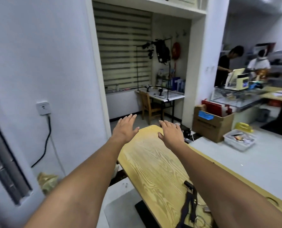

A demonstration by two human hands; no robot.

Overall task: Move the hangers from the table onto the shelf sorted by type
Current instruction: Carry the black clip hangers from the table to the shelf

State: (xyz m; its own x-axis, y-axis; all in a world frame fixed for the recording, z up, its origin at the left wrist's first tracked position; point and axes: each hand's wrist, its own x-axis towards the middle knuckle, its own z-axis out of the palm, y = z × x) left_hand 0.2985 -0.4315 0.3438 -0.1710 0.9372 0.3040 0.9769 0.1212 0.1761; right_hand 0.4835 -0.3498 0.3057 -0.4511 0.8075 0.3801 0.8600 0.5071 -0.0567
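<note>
Two bare hands reach forward, palms down. The left hand (125,127) and the right hand (170,132) both have straight, slightly spread fingers and hold nothing, and they hover side by side over the far rounded end of one table (153,162). Its top is pale yellow wood with a bold wavy grain. Near the lower edge of the table, just beside the right forearm, lies one dark strap-like thing (188,201) with a few thin pale wire loops (201,218) next to it. Whether either is a hanger cannot be told, as the arm hides part of them. On the floor to the right stands one brown cardboard box (209,125) with a blue patch on its flap and print too blurred to read, and near it is one white plastic bin (239,140) of mixed items. In the alcove beyond are one wooden chair (149,106), one small white desk (170,96) and one striped blind (122,51). One white wall socket (43,108) feeds one black cable (45,142). Two people (226,63) stand at a far counter.
</note>
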